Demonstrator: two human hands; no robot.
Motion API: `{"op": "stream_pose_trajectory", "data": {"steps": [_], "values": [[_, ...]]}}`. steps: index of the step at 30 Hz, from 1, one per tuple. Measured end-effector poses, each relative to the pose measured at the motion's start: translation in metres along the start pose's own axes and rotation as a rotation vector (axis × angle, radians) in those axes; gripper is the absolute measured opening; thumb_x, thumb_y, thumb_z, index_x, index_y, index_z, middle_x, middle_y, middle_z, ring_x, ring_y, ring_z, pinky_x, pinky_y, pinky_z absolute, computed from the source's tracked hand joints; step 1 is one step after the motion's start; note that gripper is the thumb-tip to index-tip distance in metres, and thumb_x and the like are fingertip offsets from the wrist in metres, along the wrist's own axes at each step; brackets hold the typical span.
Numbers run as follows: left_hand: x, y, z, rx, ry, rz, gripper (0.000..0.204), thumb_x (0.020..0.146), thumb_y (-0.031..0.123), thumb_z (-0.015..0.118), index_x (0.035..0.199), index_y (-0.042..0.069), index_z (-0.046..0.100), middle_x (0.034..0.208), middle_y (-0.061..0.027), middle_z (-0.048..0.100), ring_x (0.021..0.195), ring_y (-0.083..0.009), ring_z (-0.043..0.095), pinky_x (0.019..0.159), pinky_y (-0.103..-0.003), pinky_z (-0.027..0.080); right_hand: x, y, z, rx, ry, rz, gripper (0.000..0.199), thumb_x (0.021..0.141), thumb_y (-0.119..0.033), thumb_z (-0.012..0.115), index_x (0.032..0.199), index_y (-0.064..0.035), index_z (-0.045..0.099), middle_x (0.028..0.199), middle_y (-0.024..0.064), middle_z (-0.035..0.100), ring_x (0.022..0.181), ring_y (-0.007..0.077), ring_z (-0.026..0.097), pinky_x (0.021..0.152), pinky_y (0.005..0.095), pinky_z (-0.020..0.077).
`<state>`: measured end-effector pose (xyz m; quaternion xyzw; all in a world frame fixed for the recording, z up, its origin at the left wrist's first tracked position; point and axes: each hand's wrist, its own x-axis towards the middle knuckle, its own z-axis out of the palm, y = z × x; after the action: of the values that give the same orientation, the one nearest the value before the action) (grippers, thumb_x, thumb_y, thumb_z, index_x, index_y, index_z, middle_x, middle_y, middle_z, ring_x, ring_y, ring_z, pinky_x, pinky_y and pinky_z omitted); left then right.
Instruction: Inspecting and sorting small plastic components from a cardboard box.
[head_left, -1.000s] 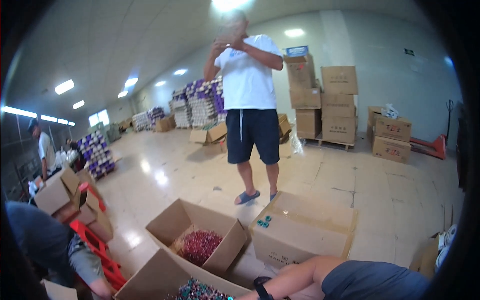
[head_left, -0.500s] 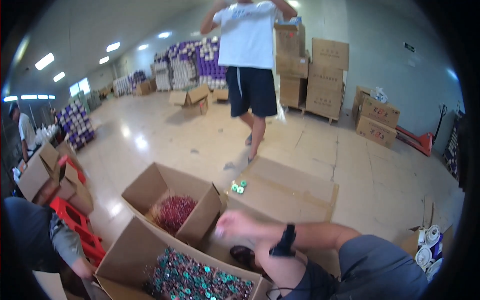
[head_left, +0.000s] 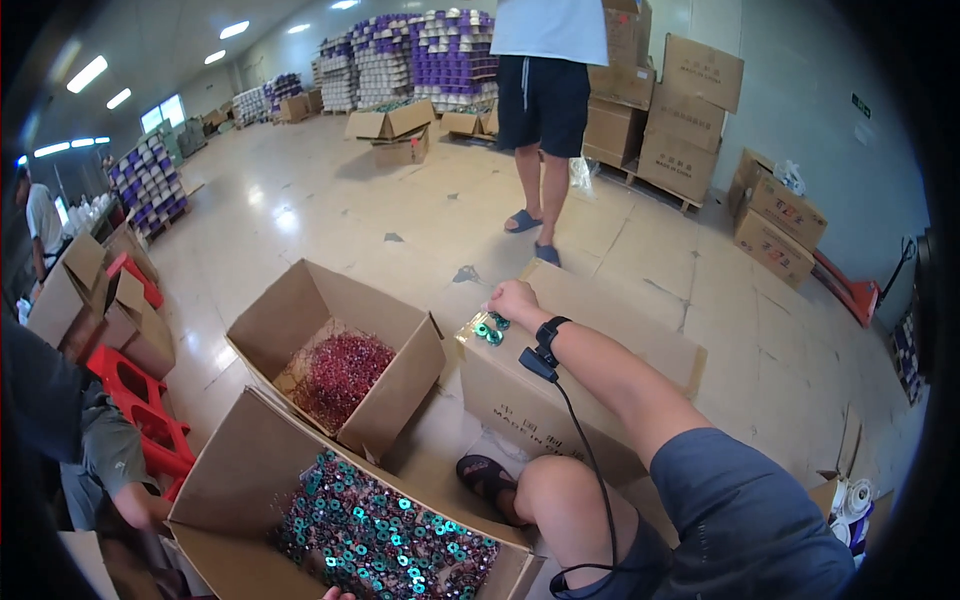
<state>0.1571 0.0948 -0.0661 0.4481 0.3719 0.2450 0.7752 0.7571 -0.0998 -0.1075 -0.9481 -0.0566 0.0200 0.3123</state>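
Note:
My right hand, its fingers curled together, is at the left end of the closed cardboard box. What its fingers hold, if anything, is hidden. Small teal, ring-shaped discs lie on the box top just beside and below it. A black strap with a small device and a cable is round my right wrist. At the lower edge only the fingertips of my left hand show, by an open carton. Inside this carton are many loose teal discs mixed with dark shiny pieces.
Another open carton holds a heap of dark red shiny bits. A red plastic stool and a seated person's knee are at the left. Ahead stands a person in dark shorts. Stacked cartons line the wall.
My right hand has moved forward and right, from beside the red-filled carton to the discs on the closed box. The view has tilted down, and my left fingertips have come into it.

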Motion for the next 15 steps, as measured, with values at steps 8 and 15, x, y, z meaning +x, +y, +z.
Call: {"op": "stream_pose_trajectory", "data": {"steps": [8,15], "values": [[0.007,0.006,-0.002,-0.013,0.034,0.013,0.042,0.098,0.029,0.050,0.120,-0.007,0.053,0.100,-0.0128,0.062,0.089,-0.0202,0.060,0.079,-0.033,0.050,0.008,-0.007,0.018,-0.161,0.029,-0.007,0.029,0.068,-0.032,0.081,0.089,-0.0153,0.071,0.091,0.0099,0.069,0.087,0.0255,0.066,0.079,0.0375,0.0523],[0.002,0.009,-0.010,-0.004,0.018,0.033,0.041,0.098,0.029,0.051,0.119,-0.006,0.053,0.097,-0.0130,0.063,0.086,-0.0203,0.061,0.077,-0.032,0.050,0.002,0.001,0.025,-0.047,0.020,-0.034,0.027,0.069,-0.029,0.080,0.086,-0.0113,0.069,0.091,0.0090,0.070,0.089,0.0256,0.066,0.079,0.0360,0.0514]]}}
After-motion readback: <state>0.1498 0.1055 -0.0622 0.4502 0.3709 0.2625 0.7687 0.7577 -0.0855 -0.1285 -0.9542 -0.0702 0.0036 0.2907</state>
